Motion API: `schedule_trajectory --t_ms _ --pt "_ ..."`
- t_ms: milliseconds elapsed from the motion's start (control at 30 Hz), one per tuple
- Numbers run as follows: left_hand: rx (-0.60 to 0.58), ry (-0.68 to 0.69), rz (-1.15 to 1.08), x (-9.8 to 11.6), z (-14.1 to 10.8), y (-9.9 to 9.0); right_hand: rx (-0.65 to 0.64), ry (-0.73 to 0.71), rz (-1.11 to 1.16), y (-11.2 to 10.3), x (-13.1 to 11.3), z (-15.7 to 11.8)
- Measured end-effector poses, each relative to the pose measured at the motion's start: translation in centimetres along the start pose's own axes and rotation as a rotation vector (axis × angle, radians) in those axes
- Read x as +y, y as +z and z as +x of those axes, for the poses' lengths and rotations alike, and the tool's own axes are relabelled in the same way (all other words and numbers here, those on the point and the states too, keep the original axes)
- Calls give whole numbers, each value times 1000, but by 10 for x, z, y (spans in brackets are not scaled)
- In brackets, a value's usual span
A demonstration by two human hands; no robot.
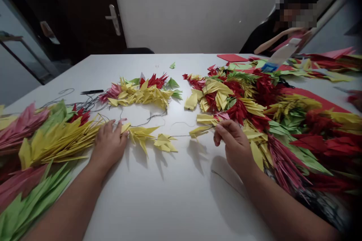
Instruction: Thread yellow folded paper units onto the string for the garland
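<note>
Between my two hands a dark thread (181, 136) runs taut just above the white table, with several yellow folded-paper cranes (165, 142) spaced along it. My left hand (110, 143) is closed on the left end of this string, thumb and fingers around a yellow crane, beside a dense bundle of yellow cranes (65, 141). At the other end, my right hand (236, 145) pinches the thread between thumb and fingertips, close to a yellow crane (199, 131). A loose thread (229, 182) lies on the table below my right hand.
Pink and green crane bundles (36, 203) lie at left. A large multicoloured heap (249, 90) covers the right side. Further back are another crane cluster (141, 94), dark scissors or snips (92, 92), a bottle (281, 57) and a seated person (268, 37).
</note>
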State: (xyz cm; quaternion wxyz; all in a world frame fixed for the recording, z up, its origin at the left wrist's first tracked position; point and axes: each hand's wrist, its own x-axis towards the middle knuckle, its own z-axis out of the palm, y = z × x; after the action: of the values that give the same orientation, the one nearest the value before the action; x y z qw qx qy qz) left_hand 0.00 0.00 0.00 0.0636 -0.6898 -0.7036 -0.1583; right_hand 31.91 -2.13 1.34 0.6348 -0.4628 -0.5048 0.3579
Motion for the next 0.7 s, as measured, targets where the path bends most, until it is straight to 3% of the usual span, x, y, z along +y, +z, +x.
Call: schedule_trajectory --t_ms 133,233,367,700 --pt "78 268 -218 2 -3 -6 -12 -6 -13 -3 2 2" --pt "-93 431 -366 4 -4 -11 -38 -5 -16 -5 6 2" --pt "-221 360 -468 6 -3 -14 -67 14 -5 -6 9 1" --pt "-245 201 -566 11 -2 -16 -12 7 -20 2 -3 -2"
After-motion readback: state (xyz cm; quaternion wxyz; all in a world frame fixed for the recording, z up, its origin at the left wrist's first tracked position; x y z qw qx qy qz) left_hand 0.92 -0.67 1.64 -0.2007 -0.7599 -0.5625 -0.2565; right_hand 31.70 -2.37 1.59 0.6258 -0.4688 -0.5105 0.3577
